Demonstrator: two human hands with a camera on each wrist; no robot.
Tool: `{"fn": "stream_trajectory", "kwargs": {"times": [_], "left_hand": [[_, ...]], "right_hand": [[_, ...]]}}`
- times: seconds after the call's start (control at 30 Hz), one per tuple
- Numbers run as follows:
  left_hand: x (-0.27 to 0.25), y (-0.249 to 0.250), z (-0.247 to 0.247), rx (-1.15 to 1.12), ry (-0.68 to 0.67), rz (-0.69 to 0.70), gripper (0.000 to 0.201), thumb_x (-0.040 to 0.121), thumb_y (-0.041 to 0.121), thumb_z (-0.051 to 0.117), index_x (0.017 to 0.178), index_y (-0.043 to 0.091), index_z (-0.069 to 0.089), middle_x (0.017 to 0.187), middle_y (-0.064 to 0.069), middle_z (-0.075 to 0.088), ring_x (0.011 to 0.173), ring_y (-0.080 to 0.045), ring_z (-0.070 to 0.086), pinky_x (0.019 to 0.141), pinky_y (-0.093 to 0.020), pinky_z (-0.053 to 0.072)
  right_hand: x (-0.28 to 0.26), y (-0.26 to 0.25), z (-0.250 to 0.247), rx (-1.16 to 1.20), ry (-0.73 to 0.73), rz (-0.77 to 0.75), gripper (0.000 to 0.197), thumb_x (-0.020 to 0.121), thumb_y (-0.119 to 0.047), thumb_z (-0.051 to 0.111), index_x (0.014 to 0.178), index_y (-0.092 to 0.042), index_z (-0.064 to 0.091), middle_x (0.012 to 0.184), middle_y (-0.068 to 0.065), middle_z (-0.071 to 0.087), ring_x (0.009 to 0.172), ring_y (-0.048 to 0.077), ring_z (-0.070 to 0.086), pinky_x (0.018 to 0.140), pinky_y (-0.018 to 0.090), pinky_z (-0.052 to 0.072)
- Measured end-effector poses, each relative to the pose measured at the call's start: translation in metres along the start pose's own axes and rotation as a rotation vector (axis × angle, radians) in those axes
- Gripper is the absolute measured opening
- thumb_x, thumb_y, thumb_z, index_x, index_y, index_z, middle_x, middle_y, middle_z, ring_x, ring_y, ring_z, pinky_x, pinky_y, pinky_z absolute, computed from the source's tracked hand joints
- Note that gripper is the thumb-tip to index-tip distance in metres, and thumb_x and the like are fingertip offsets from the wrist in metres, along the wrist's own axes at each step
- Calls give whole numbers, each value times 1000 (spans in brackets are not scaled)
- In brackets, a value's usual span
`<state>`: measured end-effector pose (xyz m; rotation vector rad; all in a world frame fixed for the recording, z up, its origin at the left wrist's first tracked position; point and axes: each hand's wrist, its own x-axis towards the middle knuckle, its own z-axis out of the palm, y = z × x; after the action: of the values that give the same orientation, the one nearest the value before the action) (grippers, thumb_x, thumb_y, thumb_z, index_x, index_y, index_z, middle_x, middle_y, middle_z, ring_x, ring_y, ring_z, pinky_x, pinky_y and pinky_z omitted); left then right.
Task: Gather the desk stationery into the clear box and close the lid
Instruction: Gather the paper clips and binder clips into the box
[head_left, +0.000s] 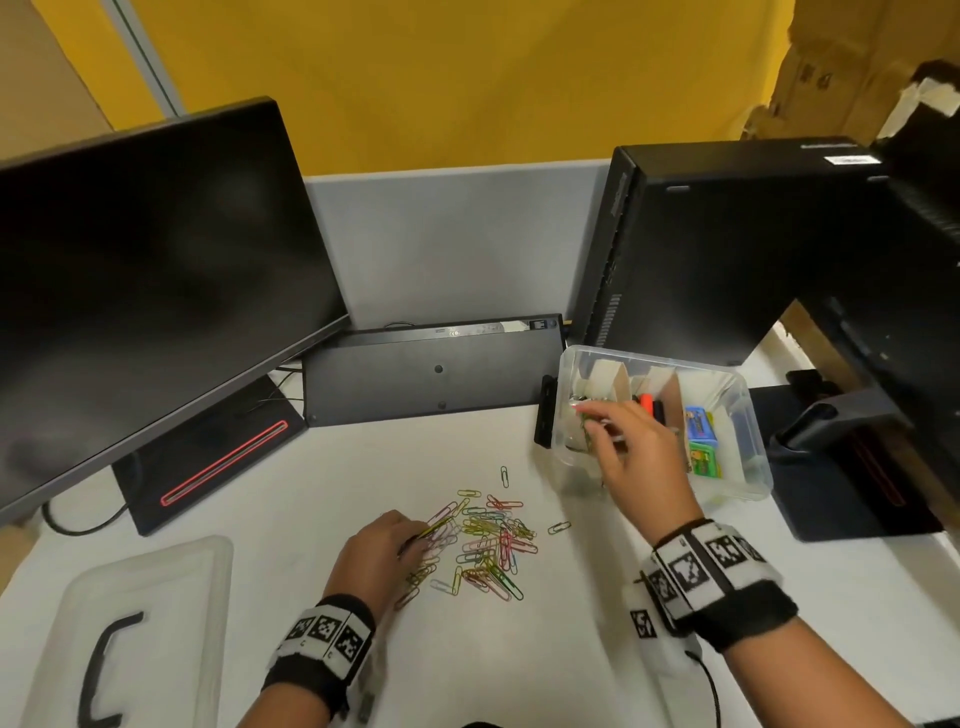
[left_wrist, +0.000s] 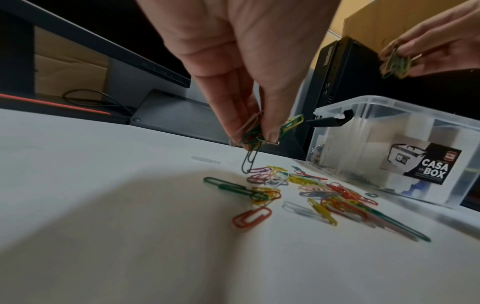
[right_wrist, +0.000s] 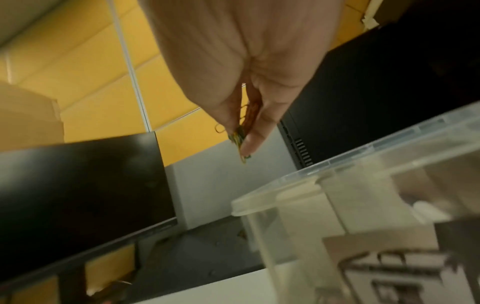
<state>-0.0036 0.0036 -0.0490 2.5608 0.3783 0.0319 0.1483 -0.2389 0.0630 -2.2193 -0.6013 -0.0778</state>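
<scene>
The right hand (head_left: 636, 457) hung over the left end of the clear box (head_left: 748, 410), fingers drawn together and pinching a small bunch of paper clips (left_wrist: 396, 63); from the head view the hand covered that bunch and much of the compartment below, and the right wrist view was too blurred to count them. The left hand (head_left: 382, 545) pinched a second cluster of clips (left_wrist: 255, 131) just above the loose pile of paper clips (head_left: 485, 540) on the desk (head_left: 311, 467), one green clip dangling. Cardboard dividers and green packets (head_left: 702, 441) showed inside the box. The lid (head_left: 135, 623) lay well apart at the desk's near left, cut off by the frame edge.
</scene>
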Motion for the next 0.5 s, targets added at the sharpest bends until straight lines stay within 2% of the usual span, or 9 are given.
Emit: {"fn": "stream_trajectory", "kwargs": {"times": [0.03, 0.1, 0.13, 0.2, 0.3, 0.33, 0.4, 0.5], "left_hand": [[-1, 1, -1, -11, 6, 0, 21, 92, 27, 57, 109, 24, 70, 94, 11, 63, 83, -8, 58, 71, -17, 41], [-4, 3, -2, -21, 7, 6, 21, 92, 27, 58, 109, 24, 70, 93, 13, 62, 82, -6, 59, 72, -17, 43], [-6, 4, -3, -21, 7, 11, 21, 92, 28, 58, 109, 25, 70, 93, 13, 62, 82, -6, 59, 72, -18, 45], [-8, 7, -4, -20, 0, 19, 21, 92, 30, 57, 109, 27, 69, 93, 13, 62, 82, -6, 59, 73, -19, 47], [-11, 10, -5, -27, 1, 34, 22, 92, 32, 57, 110, 28, 69, 92, 16, 59, 81, -5, 58, 73, -18, 46], [-12, 12, -6, -26, -4, 33, 23, 92, 33, 56, 110, 28, 68, 92, 16, 59, 82, -5, 58, 73, -17, 46], [-13, 15, -7, -27, -12, 30, 23, 92, 33, 55, 111, 29, 68, 95, 14, 61, 84, -5, 59, 74, -17, 46], [-16, 19, -6, -41, -7, 29, 21, 92, 31, 56, 109, 27, 69, 94, 14, 61, 82, -4, 57, 71, -16, 44]], "right_hand": [[8, 1, 0, -71, 1, 19, 24, 95, -14, 51, 116, -19, 63, 108, -8, 58, 94, 1, 52, 90, 15, 42], [24, 10, 7, -228, -112, 116, 22, 96, -12, 49, 114, -16, 61, 112, -5, 57, 98, 7, 50, 91, 18, 33], [32, 16, 13, -298, -186, 157, 22, 95, -10, 49, 113, -15, 61, 113, -1, 58, 100, 12, 54, 93, 20, 35], [45, 21, 26, -384, -345, 224, 24, 93, -5, 49, 113, -12, 61, 114, 7, 62, 104, 22, 60, 95, 29, 46], [55, 15, 34, -488, -574, 355, 32, 97, -7, 43, 127, -5, 54, 130, 12, 55, 120, 29, 53, 103, 35, 42], [58, 14, 34, -510, -613, 376, 33, 97, -10, 42, 128, -4, 53, 132, 13, 54, 122, 30, 51, 102, 36, 41], [61, 18, 33, -518, -637, 346, 33, 97, -16, 41, 121, -4, 59, 124, 16, 59, 114, 32, 56, 95, 37, 45], [51, 23, 18, -390, -583, 277, 31, 98, -16, 39, 115, -6, 63, 116, 12, 64, 106, 26, 59, 90, 32, 46]]}}
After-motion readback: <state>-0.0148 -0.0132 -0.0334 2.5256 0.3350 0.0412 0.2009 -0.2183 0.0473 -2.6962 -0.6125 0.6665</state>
